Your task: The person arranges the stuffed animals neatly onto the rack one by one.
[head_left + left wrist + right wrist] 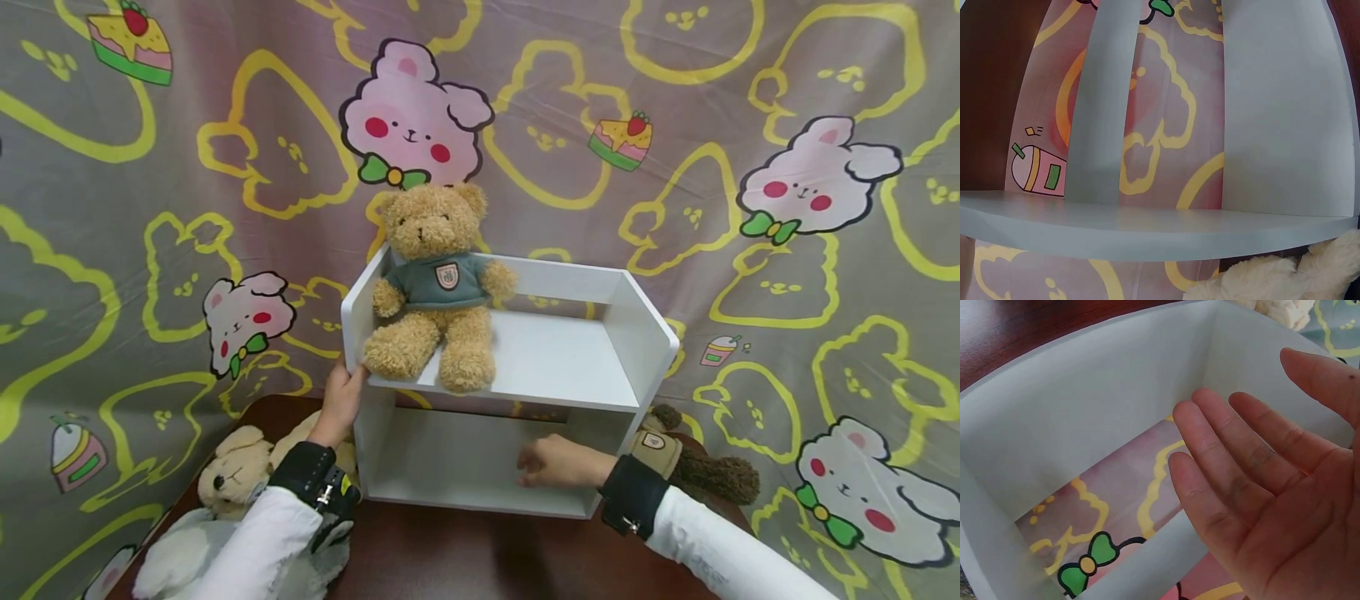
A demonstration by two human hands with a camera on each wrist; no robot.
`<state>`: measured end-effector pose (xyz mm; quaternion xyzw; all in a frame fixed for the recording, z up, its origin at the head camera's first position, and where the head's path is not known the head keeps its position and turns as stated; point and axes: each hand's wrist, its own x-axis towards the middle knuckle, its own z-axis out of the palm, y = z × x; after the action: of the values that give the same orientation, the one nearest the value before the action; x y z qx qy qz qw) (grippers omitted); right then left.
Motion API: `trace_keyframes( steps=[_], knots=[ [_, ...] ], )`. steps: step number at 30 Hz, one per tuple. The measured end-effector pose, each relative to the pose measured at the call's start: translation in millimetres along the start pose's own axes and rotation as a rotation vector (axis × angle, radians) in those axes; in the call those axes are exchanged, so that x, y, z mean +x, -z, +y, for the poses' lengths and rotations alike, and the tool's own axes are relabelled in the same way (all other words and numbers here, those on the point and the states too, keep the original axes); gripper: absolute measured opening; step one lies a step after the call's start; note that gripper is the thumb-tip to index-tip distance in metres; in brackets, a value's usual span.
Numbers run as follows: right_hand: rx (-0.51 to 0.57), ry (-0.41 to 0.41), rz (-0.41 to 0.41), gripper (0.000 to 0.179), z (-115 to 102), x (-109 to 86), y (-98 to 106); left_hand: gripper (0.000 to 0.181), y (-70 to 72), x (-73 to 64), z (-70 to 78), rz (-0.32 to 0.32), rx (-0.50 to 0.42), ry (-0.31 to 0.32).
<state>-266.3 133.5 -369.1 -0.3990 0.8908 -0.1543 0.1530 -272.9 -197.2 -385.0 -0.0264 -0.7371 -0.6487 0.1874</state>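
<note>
A white two-tier shelf (562, 350) stands on the dark table. On its upper board, at the left end, sits a tan teddy bear (437, 312) in a blue-green shirt with a crest. My left hand (340, 408) grips the front edge of the shelf's left side panel, at about the height of the upper board; part of its fingers is hidden behind the panel. In front of the lower compartment (1116, 412) is my right hand (1272, 481), palm showing, fingers loosely extended and holding nothing. The lower compartment has nothing in it.
Plush toys, including a cream dog (236, 471) and a grey-white one (180, 550), lie left of the shelf. To its right lies a dark brown plush (712, 471) in a tan top. A patterned curtain (525, 125) hangs close behind. The dark red-brown table (435, 550) shows in front.
</note>
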Motion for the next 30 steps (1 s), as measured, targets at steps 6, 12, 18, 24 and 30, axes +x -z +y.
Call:
trace_keyframes(
  steps=[6, 12, 18, 24, 30],
  knots=[
    [0.025, -0.032, -0.008, 0.022, 8.7, -5.9, -6.3, 0.045, 0.4, -0.5, 0.3, -0.006, 0.002, 0.002],
    [0.069, -0.039, -0.002, 0.023, 16.4, -12.1, -10.2, 0.044, 0.0, -0.1, -0.2, 0.003, -0.002, -0.005],
    [0.096, -0.036, 0.005, 0.023, 23.0, -19.2, -12.3, 0.044, -0.4, 1.0, -0.6, -0.001, -0.003, -0.003],
    [0.088, -0.037, 0.021, 0.025, 27.0, -24.1, -12.9, 0.045, -0.2, 1.3, 0.2, -0.006, -0.003, -0.007],
    [0.065, -0.045, 0.042, 0.025, 25.4, -30.3, -12.0, 0.044, -0.9, -0.6, 1.3, -0.008, -0.016, -0.02]
  ],
)
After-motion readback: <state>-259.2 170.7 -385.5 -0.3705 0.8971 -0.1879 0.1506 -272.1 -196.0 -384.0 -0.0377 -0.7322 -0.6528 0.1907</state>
